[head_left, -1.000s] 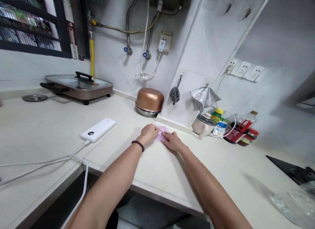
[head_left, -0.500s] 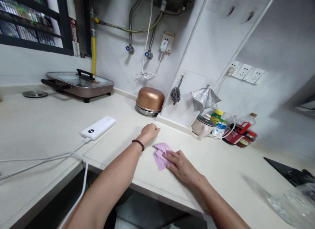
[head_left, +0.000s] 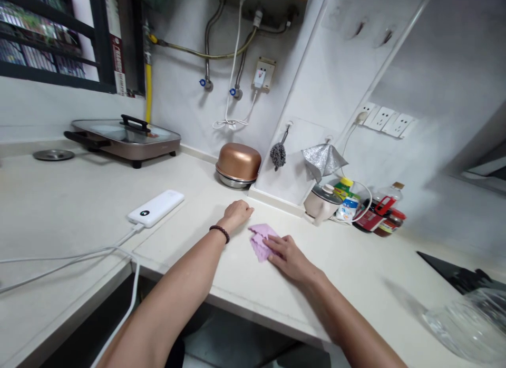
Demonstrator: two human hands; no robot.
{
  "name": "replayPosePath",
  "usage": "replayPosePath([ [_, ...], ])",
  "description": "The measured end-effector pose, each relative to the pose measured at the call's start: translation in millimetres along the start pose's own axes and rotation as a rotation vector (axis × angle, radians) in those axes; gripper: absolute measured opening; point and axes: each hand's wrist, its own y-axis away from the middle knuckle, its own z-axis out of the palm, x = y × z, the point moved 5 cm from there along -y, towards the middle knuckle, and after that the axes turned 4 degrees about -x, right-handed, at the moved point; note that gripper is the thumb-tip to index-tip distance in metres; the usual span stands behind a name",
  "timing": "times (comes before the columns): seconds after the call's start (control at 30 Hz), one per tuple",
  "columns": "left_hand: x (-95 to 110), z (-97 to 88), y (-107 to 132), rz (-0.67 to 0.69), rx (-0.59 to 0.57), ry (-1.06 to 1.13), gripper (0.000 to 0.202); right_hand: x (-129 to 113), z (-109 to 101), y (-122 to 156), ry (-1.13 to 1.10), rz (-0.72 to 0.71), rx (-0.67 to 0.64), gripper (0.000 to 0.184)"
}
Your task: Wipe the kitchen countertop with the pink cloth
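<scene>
Pink-purple cloth (head_left: 259,244): on the table (head_left: 245,283), crumpled into folds with a scalloped edge, in front of the person and between the two hands.
Right hand (head_left: 290,257): fingers stretched out and laid over the cloth's right part, pressing it to the surface, thumb at its near edge.
Left hand (head_left: 236,214): fingers curled in, set down just beyond and left of the cloth, apart from it; whether anything is inside cannot be told.
Beaded bracelet (head_left: 220,232): dark, around the left wrist.
White power bank (head_left: 156,209): flat, well left of the cloth, with a white cable (head_left: 122,242) plugged into its near end.
Copper-coloured bowl (head_left: 239,161): upside down over a silver metal bowl (head_left: 233,182), beyond the left hand.
Electric pan (head_left: 130,144): glass-lidded, far left, beside a metal disc (head_left: 54,155).
Small pot (head_left: 320,204): dark lid on, near bags and jars (head_left: 389,223).
Clear glass vessel (head_left: 468,326): near right corner.
</scene>
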Motion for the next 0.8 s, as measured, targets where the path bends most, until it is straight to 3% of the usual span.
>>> replayPosePath([
  [0.1,-1,0.2,0,-0.003,0.0,0.006,0.038,-33,-1,37,-0.087,-0.08,-0.083,0.05],
  [0.2,0,0.5,1,0.003,0.001,0.0,0.039,-36,-2,69,-0.118,-0.06,-0.127,0.049],
  [0.27,0,1.4,1,0.002,-0.007,-0.007,0.038,-16,-3,84,-0.11,0.01,-0.1,0.048],
  [0.4,0,3.9,1,0.0,-0.021,-0.005,0.037,54,-3,96,-0.013,0.236,0.045,0.049],
  [0.5,0,5.1,0,0.004,-0.014,-0.002,0.037,97,-6,88,0.075,0.374,0.123,0.049],
  [0.57,0,5.2,0,0.02,-0.008,-0.009,0.039,107,-7,74,0.108,0.409,0.146,0.05],
  [0.67,1,4.5,0,0.037,-0.009,-0.024,0.039,90,-5,45,0.097,0.341,0.131,0.051],
  [0.8,3,3.4,0,0.025,-0.024,-0.042,0.039,28,1,18,0.013,0.098,0.063,0.053],
])
